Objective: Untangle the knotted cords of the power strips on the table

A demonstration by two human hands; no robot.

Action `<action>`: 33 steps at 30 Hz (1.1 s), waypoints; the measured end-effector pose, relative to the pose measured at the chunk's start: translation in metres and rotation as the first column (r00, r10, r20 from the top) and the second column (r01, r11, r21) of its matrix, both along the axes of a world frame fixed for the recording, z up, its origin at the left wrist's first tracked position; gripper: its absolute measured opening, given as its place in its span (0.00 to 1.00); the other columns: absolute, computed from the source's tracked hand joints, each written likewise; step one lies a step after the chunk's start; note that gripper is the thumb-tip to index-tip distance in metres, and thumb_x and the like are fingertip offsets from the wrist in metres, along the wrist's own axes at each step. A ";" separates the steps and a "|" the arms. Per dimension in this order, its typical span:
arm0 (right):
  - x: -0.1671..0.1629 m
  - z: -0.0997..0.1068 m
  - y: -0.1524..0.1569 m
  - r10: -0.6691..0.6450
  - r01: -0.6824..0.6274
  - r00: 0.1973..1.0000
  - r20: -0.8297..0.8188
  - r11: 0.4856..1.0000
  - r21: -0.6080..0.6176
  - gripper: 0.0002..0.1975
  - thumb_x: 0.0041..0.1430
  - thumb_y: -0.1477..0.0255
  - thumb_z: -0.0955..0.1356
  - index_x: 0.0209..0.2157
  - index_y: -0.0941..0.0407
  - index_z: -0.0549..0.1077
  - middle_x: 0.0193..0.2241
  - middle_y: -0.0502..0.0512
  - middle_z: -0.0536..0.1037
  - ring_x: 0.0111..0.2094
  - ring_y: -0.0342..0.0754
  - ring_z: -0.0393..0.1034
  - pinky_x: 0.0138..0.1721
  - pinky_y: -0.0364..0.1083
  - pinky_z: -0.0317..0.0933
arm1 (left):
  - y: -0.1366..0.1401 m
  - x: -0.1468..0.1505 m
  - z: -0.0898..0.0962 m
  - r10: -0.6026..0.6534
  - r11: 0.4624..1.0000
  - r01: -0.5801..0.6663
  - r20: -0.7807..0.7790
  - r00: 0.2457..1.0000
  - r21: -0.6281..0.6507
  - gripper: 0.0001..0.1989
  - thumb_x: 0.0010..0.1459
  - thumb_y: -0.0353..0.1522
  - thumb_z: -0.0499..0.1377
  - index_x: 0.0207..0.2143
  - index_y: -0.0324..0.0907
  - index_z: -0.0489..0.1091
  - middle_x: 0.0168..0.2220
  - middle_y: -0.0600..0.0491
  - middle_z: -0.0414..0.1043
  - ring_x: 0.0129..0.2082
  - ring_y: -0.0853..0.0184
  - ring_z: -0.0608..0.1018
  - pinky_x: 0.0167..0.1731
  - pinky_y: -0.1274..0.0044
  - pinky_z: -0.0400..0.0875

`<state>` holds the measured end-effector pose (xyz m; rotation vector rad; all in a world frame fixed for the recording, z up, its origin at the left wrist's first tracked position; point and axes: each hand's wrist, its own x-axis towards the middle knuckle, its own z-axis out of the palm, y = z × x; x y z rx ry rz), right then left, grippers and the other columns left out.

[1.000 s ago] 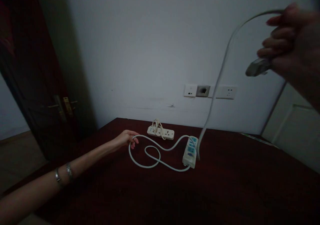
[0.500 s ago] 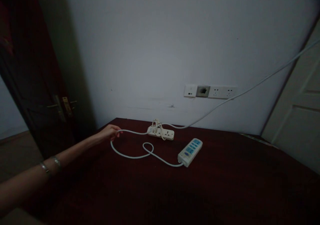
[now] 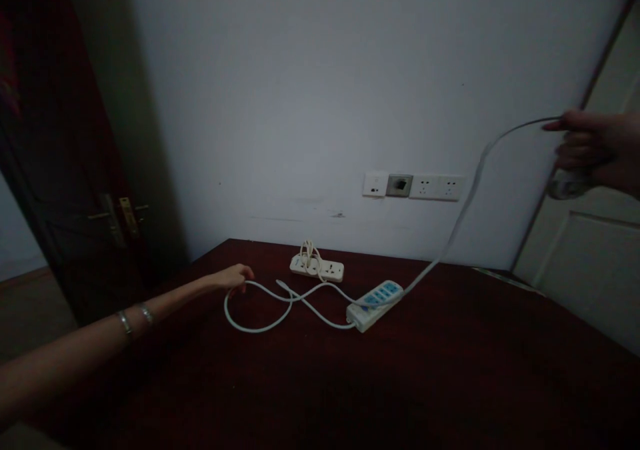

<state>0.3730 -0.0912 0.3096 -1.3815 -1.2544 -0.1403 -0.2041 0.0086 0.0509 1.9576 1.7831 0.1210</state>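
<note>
A white power cord (image 3: 257, 331) runs in loops over the dark red table and joins a power strip (image 3: 376, 307) with blue socket panels. At the table's left, my left hand (image 3: 234, 277) is closed on the cord where it bends round. Raised at the far right, my right hand (image 3: 593, 143) is closed on the cord's other stretch, which rises over the power strip to its fingers. Something pale, too blurred to name, shows below that hand. Behind the loops lies a second white power strip (image 3: 327, 270), its own cord bundled on top.
The dark red table (image 3: 300, 390) meets a pale wall with a row of wall sockets (image 3: 435, 187). A dark door (image 3: 65, 170) with a brass handle stands at left. At right is a white panelled door (image 3: 585, 250).
My right hand has come into view at the right with the cord. The cord's taut span has slackened and now crosses the blue power strip. My left hand has moved slightly lower.
</note>
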 end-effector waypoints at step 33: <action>-0.042 -0.046 -0.010 -0.140 0.143 0.989 -0.037 0.985 0.091 0.17 0.52 0.66 0.68 0.38 0.65 0.77 0.19 0.58 0.69 0.17 0.37 0.51 0.21 0.45 0.44 | -0.078 0.168 0.125 -0.279 0.930 -0.179 0.933 0.228 0.321 0.11 0.55 0.36 0.54 0.38 0.37 0.66 0.16 0.64 0.45 0.12 0.80 0.47 0.10 0.85 0.40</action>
